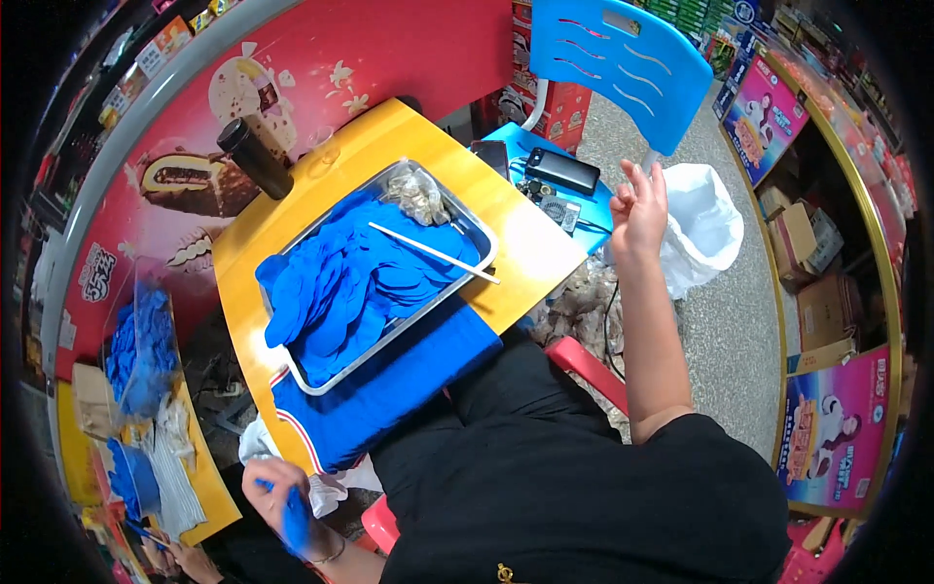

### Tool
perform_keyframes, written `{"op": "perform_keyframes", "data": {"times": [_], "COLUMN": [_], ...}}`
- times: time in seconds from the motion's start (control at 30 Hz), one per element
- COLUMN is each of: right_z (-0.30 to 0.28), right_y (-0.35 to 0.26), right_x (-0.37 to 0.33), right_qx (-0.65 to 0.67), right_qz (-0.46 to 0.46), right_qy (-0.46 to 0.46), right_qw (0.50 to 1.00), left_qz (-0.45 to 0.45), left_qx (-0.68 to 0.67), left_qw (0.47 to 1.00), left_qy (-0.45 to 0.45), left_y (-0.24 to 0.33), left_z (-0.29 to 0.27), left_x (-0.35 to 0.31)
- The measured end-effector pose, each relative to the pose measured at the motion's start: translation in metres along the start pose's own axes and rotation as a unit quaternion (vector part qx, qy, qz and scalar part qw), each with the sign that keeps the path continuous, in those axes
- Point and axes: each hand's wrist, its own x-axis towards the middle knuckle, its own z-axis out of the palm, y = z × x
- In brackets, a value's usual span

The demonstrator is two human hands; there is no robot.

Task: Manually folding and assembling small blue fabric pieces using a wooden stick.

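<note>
Low at the left, my left hand (268,487) is closed around a soft blue piece (295,521), which hangs along the wrist. My right hand (639,214) is raised at the right beside a white plastic bag (705,219). Its fingers are apart and nothing shows in them. Between the hands, a tray (428,310) is heaped with flat, rounded blue pieces (360,273). A white stick (433,253) lies across the heap, and a clear bag (416,195) of small items sits in the far corner. Folded blue cloth (389,394) with a striped edge lies under the tray's near side.
The tray stands on a yellow table (530,234), with a dark bottle (255,159) behind. A blue chair (623,58) holds a black device (562,170). At lower left, another person's hand (175,557) is near a second table with blue pieces (144,350). Shelving lines the right.
</note>
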Motion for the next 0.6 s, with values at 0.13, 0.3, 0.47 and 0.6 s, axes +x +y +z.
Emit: {"op": "perform_keyframes", "data": {"times": [0.13,0.3,0.47,0.6], "right_z": [0.021,0.073,0.067,0.067], "right_y": [0.012,0.035,0.057,0.068], "right_x": [-0.043,-0.127,-0.189,-0.220], "right_qx": [-0.091,-0.153,-0.097,-0.070], "right_qz": [0.059,0.178,0.332,0.391], "right_qy": [-0.191,-0.513,-0.673,-0.676], "right_qw": [0.976,0.826,0.654,0.621], "left_qz": [0.088,-0.002,-0.016,-0.038], "left_qx": [0.515,0.408,0.245,0.065], "left_qw": [0.850,0.912,0.967,0.991], "left_qy": [-0.065,0.049,0.063,0.109], "left_y": [-0.010,-0.018,-0.029,-0.041], "left_z": [0.023,0.044,0.068,0.060], "left_x": [0.014,0.010,0.016,0.004]}}
